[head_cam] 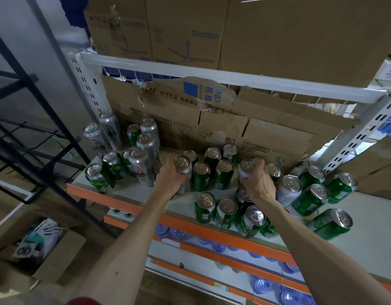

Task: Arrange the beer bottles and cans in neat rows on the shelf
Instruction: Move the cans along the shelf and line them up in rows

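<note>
Several green and silver beer cans stand on a pale shelf (185, 204) with an orange front edge. My left hand (169, 178) grips a tall silver can (183, 167) near the shelf's middle. Another silver can (247, 168), to the right, is held by my right hand (259, 182). Tall silver cans (143, 166) cluster at the left with green cans (99, 178). Short green cans (201, 175) stand in loose rows between my hands, and more green cans (226, 212) stand near the front edge. Green cans at the right (332, 223) lean at angles. No bottles show on this shelf.
Flattened cardboard boxes (223, 126) line the shelf's back. A white crossbar (190, 73) carries large cartons above. Lower orange-edged shelves hold blue-capped water bottles (172, 233). A dark metal rack (25, 128) stands at the left, with an open carton (44, 241) on the floor.
</note>
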`<action>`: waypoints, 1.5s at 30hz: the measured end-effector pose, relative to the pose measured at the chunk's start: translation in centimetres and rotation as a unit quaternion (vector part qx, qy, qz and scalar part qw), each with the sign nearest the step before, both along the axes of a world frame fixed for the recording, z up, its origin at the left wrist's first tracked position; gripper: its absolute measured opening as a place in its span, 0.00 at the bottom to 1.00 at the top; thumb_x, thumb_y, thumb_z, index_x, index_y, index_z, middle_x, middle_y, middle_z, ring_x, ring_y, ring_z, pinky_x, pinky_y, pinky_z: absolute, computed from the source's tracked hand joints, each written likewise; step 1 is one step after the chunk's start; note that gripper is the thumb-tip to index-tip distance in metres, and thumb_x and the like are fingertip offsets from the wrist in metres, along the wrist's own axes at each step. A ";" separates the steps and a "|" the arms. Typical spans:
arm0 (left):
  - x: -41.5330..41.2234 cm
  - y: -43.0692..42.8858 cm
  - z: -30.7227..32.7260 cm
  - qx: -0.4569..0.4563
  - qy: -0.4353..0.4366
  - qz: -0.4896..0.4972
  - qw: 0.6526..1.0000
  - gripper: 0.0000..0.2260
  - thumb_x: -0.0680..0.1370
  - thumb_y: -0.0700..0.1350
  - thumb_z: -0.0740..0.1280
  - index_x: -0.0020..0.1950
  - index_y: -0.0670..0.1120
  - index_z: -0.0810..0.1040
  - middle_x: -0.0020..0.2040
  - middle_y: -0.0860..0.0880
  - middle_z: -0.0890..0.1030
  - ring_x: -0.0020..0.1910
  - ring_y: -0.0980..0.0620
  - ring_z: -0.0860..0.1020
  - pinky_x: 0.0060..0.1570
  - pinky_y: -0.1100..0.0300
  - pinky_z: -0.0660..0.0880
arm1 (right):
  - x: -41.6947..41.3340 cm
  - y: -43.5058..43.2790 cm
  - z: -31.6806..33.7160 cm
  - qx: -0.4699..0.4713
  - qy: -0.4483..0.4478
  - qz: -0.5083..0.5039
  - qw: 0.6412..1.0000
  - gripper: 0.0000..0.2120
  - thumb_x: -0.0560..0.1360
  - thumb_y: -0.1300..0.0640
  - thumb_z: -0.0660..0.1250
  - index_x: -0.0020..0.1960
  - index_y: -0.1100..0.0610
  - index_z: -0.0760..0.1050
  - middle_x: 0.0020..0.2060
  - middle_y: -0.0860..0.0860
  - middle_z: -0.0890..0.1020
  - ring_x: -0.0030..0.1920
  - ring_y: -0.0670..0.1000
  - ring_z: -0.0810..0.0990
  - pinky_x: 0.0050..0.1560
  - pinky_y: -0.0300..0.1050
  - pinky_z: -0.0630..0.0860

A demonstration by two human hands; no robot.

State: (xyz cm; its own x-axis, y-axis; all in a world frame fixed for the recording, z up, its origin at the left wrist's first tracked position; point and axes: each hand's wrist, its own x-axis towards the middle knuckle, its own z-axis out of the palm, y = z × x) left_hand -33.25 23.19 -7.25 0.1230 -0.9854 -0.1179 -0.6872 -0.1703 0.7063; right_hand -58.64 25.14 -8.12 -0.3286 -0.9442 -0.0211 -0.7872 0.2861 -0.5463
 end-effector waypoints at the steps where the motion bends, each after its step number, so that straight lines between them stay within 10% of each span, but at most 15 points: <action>1: 0.0 0.0 0.0 0.001 0.001 0.001 1.000 0.28 0.69 0.50 0.77 0.63 0.48 0.68 0.59 0.47 0.80 0.57 0.43 0.78 0.55 0.47 0.75 | 0.0 -0.1 0.0 -0.001 0.002 0.001 1.000 0.28 0.71 0.57 0.73 0.64 0.57 0.62 0.60 0.59 0.74 0.56 0.64 0.76 0.42 0.52 0.70; 27: -0.2 -0.5 0.4 0.019 0.017 0.025 0.999 0.28 0.69 0.51 0.76 0.65 0.49 0.70 0.59 0.47 0.78 0.55 0.45 0.77 0.55 0.49 0.74 | 1.0 -0.4 -0.5 -0.025 0.023 0.047 0.998 0.28 0.73 0.54 0.71 0.68 0.54 0.61 0.63 0.56 0.74 0.59 0.62 0.76 0.42 0.49 0.71; 45: -5.3 -1.8 12.7 -0.222 0.140 -0.038 0.964 0.24 0.68 0.50 0.79 0.62 0.52 0.78 0.55 0.54 0.81 0.54 0.55 0.78 0.52 0.61 0.72 | -2.7 0.9 12.8 -0.144 -0.083 -0.065 0.984 0.29 0.69 0.53 0.76 0.64 0.55 0.66 0.59 0.56 0.79 0.56 0.61 0.78 0.52 0.54 0.75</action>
State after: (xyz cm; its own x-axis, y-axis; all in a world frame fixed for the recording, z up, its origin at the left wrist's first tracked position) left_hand -38.55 21.36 5.43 0.0739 -0.9513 0.2994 -0.4580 0.2343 0.8575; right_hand -61.36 25.99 4.67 -0.4620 -0.8688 0.1783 -0.6474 0.1930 -0.7373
